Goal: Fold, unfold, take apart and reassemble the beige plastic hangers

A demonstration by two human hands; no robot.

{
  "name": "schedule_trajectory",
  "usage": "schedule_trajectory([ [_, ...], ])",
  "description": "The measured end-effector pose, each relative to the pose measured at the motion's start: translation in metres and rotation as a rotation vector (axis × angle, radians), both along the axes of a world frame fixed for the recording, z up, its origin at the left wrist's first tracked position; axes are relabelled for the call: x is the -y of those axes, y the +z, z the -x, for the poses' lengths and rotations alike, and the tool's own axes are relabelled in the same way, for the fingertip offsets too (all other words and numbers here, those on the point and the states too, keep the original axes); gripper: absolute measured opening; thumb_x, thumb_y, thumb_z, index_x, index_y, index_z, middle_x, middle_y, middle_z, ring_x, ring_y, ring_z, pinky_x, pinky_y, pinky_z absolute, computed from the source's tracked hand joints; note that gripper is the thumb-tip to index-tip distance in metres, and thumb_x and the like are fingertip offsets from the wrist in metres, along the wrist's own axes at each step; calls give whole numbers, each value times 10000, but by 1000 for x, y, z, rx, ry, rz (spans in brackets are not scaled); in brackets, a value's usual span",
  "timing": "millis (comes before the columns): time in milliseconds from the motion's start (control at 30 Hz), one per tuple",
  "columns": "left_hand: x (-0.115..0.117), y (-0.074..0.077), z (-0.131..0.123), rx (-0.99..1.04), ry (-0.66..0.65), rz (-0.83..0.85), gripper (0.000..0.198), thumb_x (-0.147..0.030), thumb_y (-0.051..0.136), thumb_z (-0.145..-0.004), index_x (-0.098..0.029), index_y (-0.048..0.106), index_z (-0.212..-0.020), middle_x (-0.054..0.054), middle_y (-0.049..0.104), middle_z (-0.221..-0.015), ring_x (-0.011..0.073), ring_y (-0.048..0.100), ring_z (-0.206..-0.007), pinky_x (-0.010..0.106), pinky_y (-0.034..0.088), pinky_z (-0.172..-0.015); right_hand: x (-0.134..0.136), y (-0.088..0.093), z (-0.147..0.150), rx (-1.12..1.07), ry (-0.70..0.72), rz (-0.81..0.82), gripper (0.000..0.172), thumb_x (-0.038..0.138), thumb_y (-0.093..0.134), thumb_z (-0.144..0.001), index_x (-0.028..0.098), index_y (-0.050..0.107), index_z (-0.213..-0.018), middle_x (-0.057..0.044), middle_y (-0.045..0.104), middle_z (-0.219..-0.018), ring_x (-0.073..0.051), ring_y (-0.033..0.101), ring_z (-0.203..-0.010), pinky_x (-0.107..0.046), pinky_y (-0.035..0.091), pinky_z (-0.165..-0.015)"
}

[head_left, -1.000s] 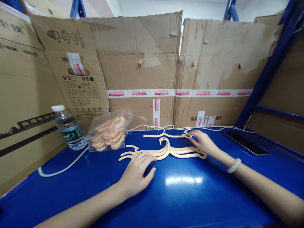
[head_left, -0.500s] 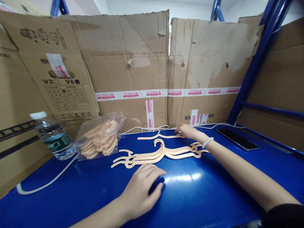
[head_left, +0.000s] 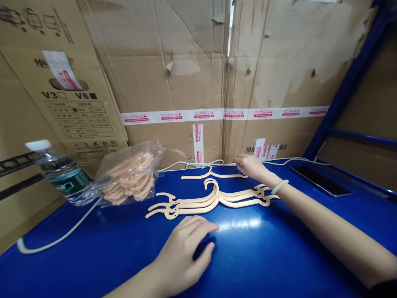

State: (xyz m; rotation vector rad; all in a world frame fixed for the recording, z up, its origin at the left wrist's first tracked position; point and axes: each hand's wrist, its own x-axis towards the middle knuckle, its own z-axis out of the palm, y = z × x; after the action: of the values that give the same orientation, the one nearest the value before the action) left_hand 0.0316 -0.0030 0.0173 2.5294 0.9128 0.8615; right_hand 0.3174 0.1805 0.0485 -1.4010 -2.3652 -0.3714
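Note:
Several peach-coloured clothes hangers (head_left: 194, 210) lie together on the blue tabletop (head_left: 273, 256), their hooks overlapping at the middle and short curved arms sticking out at both ends. Just in front of them is my left hand (head_left: 189, 248), thumb and fingers apart, with nothing in it. Behind the group lies a single hanger (head_left: 198, 177), its hook pointing to the back. My right hand (head_left: 252, 167) reaches over to its right end with the fingers curled down on it; the fingertips are partly hidden. A pale beaded bracelet (head_left: 279, 186) circles my right wrist.
A clear bag of more peach hanger parts (head_left: 132, 176) sits at the left, beside a water bottle (head_left: 63, 176). A white cable (head_left: 66, 236) curves along the left side. A phone (head_left: 321, 181) lies at the right. Cardboard (head_left: 173, 91) walls off the back.
The view has tipped down and closer to the tabletop. My right hand stays at the right end of the rear hanger, and my left hand keeps its spread shape before the group.

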Motion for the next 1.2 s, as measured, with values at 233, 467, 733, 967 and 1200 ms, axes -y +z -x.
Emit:
schedule_trajectory([
  [233,-4,7,-2,314,140,528,238,-249,550,-867,-199,618,-1089,71,719,-1034,214,663,-933,351,500,-870,64,33,57,-404,93,-80,152,177,473,-894,158,624,-901,-72,658,-869,-160,655,-748,-267,524,-676],
  [467,-12,3,-5,731,240,818,389,-511,607,-830,-156,633,-987,64,682,-896,172,631,-733,281,487,-648,134,-3,109,-1059,479,829,130,270,652,-772,164,585,-807,-33,684,-721,-171,682,-653,-292,549,-621],
  [733,-24,19,10,830,333,758,347,-497,657,-801,-160,575,-813,31,665,-789,141,594,-637,258,436,-582,105,6,88,-530,357,197,171,300,472,-964,175,575,-1019,-80,689,-952,-182,642,-854,-300,509,-762],
  [967,-39,21,25,882,350,721,328,-479,623,-835,-183,495,-776,-29,596,-622,101,514,-511,242,383,-542,16,-24,44,-59,124,128,150,176,570,-863,125,645,-983,-163,681,-980,-289,630,-927,-371,470,-810],
  [1200,-43,31,33,974,374,692,355,-473,693,-772,-169,515,-812,10,641,-763,118,577,-633,280,464,-663,20,-14,37,-26,122,162,101,173,540,-889,168,616,-823,-78,695,-837,-208,656,-744,-271,451,-659],
])
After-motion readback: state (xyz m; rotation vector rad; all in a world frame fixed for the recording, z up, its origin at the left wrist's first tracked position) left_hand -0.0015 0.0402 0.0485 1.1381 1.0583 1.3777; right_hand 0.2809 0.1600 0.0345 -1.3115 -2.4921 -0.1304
